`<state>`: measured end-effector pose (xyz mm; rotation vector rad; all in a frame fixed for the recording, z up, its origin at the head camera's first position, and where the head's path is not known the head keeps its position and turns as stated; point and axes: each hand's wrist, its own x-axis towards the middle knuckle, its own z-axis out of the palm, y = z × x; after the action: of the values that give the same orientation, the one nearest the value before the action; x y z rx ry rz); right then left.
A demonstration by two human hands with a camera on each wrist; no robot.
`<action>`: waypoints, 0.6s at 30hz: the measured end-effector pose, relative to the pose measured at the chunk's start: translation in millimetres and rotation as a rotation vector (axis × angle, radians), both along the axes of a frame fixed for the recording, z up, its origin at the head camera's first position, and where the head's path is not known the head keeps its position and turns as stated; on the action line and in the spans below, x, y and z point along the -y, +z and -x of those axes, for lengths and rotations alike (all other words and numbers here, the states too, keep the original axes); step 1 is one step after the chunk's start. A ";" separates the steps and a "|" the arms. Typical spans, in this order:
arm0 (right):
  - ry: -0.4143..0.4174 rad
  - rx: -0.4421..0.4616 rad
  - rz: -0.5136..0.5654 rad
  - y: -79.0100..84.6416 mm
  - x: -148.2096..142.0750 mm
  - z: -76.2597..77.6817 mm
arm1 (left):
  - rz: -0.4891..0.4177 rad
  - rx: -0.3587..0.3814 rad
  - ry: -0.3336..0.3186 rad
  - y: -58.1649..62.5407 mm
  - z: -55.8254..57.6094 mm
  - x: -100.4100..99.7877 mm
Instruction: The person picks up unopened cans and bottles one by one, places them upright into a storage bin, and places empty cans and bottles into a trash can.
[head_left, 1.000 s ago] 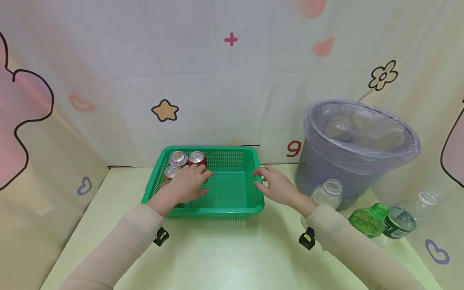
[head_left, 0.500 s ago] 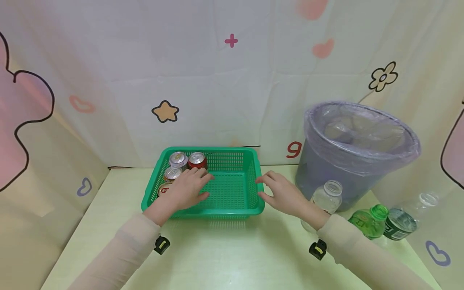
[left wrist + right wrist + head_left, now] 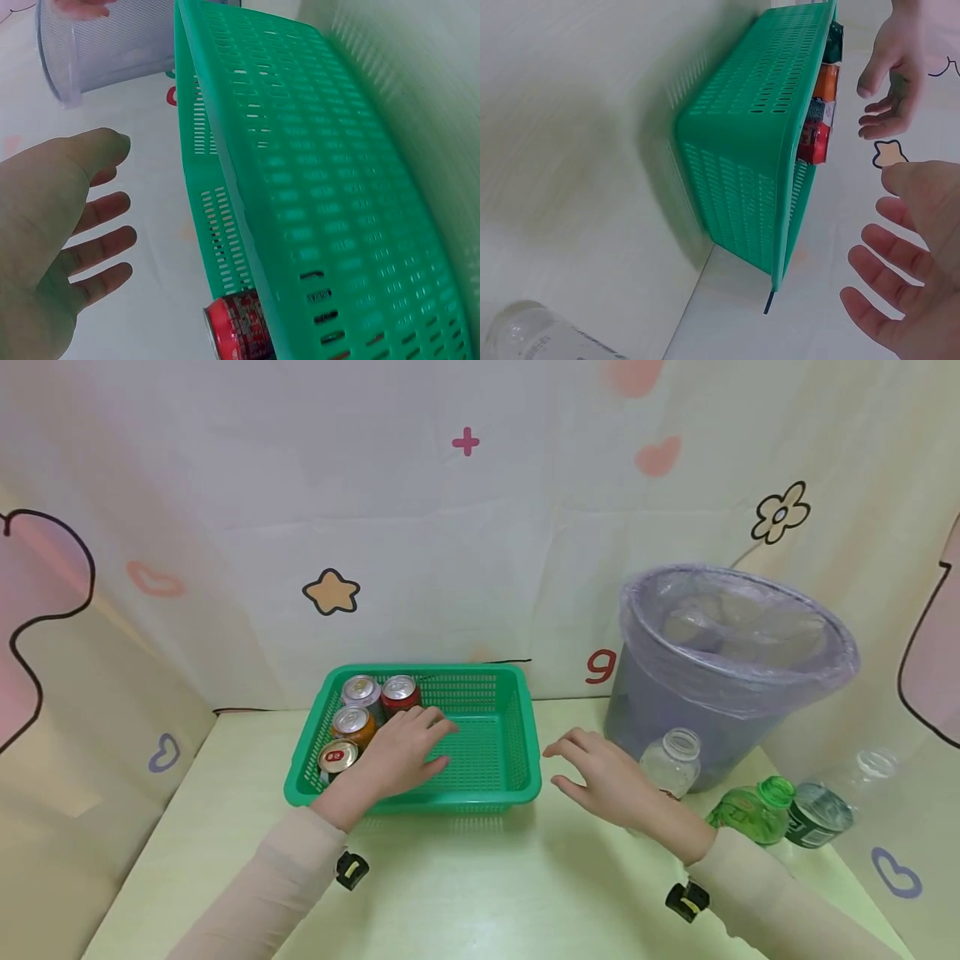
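Note:
A green plastic basket [image 3: 420, 797] sits on the table with several drink cans along its left side. Among them are a red can [image 3: 401, 692], an orange can [image 3: 352, 725] and a gold-topped can [image 3: 338, 757]. Over the basket's front left part hovers my left hand [image 3: 397, 752], fingers spread and holding nothing; in the left wrist view the same hand [image 3: 52, 225] is apart from the rim. My right hand [image 3: 607, 777] is in the air just right of the basket, fingers loosely bent around nothing. The right wrist view shows its palm [image 3: 930, 255] beside the basket.
A purple-grey bin [image 3: 675, 718] lined with a clear bag stands at the back right. Near it are a clear bottle [image 3: 671, 762], a green bottle [image 3: 753, 812] and a clear bottle with a dark green label [image 3: 817, 817]. A printed curtain [image 3: 420, 527] hangs behind the table.
My right hand has drawn back from the basket's right rim, toward the right and front. My left hand has shifted slightly right, uncovering the gold-topped can. The head view has turned slightly.

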<state>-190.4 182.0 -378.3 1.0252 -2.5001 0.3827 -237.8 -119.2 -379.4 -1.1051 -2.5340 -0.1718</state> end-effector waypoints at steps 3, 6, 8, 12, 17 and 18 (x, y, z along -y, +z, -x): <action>0.016 -0.026 0.005 -1.7 -5.4 -3.9 | -0.016 -0.012 -0.015 -2.7 3.2 -4.4; 0.035 -0.051 0.023 -3.0 -11.2 -7.1 | -0.026 -0.007 -0.024 -4.8 6.5 -9.9; 0.044 -0.062 0.034 -3.5 -15.0 -9.1 | -0.032 -0.002 -0.025 -5.8 8.4 -13.9; 0.042 -0.070 0.038 -4.2 -22.2 -14.3 | -0.065 0.026 -0.031 -5.8 11.3 -22.8; 0.021 -0.071 0.025 -3.7 -30.8 -21.5 | -0.077 0.073 -0.033 -4.4 15.4 -36.1; 0.016 -0.072 0.022 -3.1 -32.2 -22.9 | -0.074 0.082 -0.031 -4.5 16.7 -38.7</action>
<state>-167.5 214.3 -381.4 1.0326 -2.4203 0.3709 -254.5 -80.5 -383.9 -1.1305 -2.5606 -0.3226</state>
